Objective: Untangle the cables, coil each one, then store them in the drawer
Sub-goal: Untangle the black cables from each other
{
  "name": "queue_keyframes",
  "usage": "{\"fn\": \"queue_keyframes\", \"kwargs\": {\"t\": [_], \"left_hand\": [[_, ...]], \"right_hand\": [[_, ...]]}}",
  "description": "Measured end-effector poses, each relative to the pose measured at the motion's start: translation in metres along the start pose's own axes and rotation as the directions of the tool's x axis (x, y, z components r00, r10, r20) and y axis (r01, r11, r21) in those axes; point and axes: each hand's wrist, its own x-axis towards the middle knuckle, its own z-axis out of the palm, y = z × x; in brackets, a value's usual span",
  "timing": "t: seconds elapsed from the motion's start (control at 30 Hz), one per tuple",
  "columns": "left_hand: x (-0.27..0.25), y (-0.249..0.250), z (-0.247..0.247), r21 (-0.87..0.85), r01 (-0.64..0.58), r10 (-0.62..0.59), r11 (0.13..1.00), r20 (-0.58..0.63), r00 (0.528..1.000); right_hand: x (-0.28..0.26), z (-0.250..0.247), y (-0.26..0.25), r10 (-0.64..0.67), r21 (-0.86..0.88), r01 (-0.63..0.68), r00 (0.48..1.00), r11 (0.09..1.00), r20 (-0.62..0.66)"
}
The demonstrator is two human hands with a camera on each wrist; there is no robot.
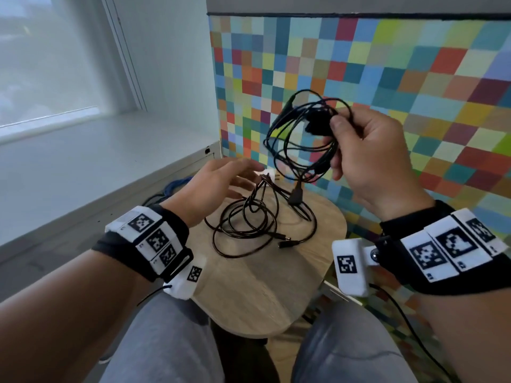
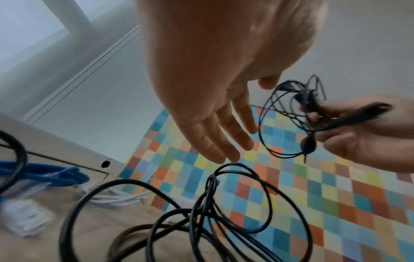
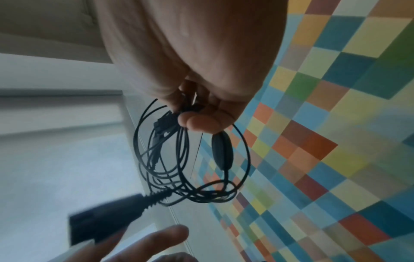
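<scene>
My right hand (image 1: 359,150) is raised above the small wooden table (image 1: 262,294) and grips a coil of thin black cable (image 1: 301,139) between thumb and fingers; its loops hang down (image 3: 190,159), and a black plug (image 1: 296,196) dangles below. My left hand (image 1: 221,183) hovers open over the table, fingers spread (image 2: 224,138), holding nothing. Under it lies a tangle of thicker black cables (image 1: 254,225) on the tabletop (image 2: 201,221).
A blue cable (image 2: 51,173) and a white cable (image 2: 118,198) lie at the table's far left, beside a clear plastic bag (image 2: 24,218). A checkered colourful wall (image 1: 387,78) stands behind the table. A white sill (image 1: 83,161) runs on the left. My knees are below the table.
</scene>
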Motion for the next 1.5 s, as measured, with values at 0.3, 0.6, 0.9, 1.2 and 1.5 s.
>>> {"fn": "queue_keyframes", "kwargs": {"t": [0.3,0.6,0.9,1.2,1.5], "left_hand": [[-0.035,0.027,0.017,-0.137,-0.178,0.16,0.974,-0.137,0.978],[-0.055,0.022,0.033,-0.12,-0.161,0.148,0.98,-0.112,0.983],[-0.035,0.029,0.009,-0.111,-0.101,0.097,0.989,-0.045,0.994],[-0.026,0.037,-0.033,0.055,-0.145,0.15,0.988,-0.114,0.982],[0.008,0.123,-0.056,0.553,-0.171,0.055,0.816,0.22,0.974]], "right_hand": [[-0.037,0.014,-0.011,0.164,0.141,-0.192,0.968,0.971,0.191],[-0.094,0.003,0.01,0.246,0.141,-0.303,0.915,0.943,0.319],[-0.051,0.026,0.017,0.268,0.257,-0.302,0.95,0.918,0.156],[-0.024,0.063,0.011,0.208,0.309,-0.28,0.947,0.909,0.245],[0.008,0.059,-0.012,0.11,0.233,-0.175,0.957,0.957,0.267]]}}
